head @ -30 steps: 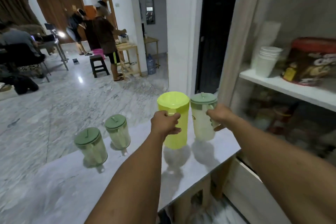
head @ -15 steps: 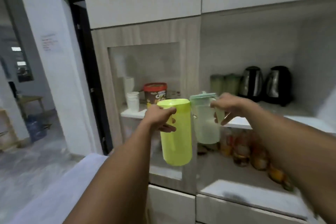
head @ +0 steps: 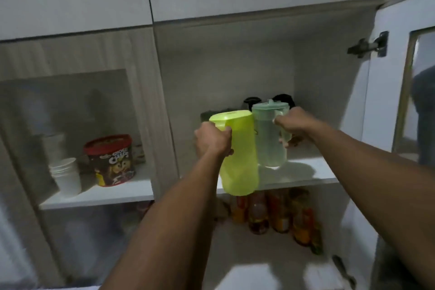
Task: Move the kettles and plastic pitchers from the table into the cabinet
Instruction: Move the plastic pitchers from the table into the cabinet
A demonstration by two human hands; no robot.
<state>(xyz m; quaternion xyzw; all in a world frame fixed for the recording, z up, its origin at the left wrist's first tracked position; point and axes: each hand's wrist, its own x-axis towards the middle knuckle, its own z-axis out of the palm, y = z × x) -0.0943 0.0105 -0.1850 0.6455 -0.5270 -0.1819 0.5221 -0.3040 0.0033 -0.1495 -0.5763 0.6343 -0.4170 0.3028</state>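
My left hand [head: 213, 140] grips the handle of a lime-yellow plastic pitcher [head: 239, 155], held upright in front of the open cabinet. My right hand [head: 292, 125] grips the handle of a clear pitcher with a green lid [head: 270, 135], right beside the yellow one and over the front of the white shelf [head: 306, 173]. Behind the two pitchers, the dark tops of two kettles [head: 283, 99] show at the back of the shelf; their bodies are hidden.
The cabinet door [head: 400, 77] stands open at the right. Behind the glass panel at the left sit a brown cereal tub [head: 110, 160] and stacked white cups [head: 66, 175]. Several bottles [head: 270, 214] stand on the lower shelf.
I have stepped closer to the cabinet and both pitchers have moved forward and up to shelf level. The kettles at the back are now mostly hidden behind them.
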